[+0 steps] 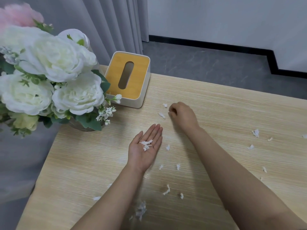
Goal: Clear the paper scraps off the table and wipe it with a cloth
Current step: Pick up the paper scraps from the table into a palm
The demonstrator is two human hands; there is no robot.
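**Scraps gathered in one palm, more strewn across the table**

Left of both hands, a bouquet (49, 77) of white cloth-like flowers overhangs the table's (74, 163) left edge, crowding that corner. Just beyond the hands stands a tissue box (127, 79), rounded, cream-sided, with a wooden lid and oval slot. The left hand (145, 150) lies palm up, fingers straight and relaxed, cradling a small heap of torn white paper scraps (146, 144). Ahead and to its right, the right hand (181, 116) is knuckles-up with fingers curled under; what it pinches, I cannot tell. 2 loose scraps (162, 115) lie just left of it. Others scatter over the pale wood-grain top between the forearms and far right, where open room remains.
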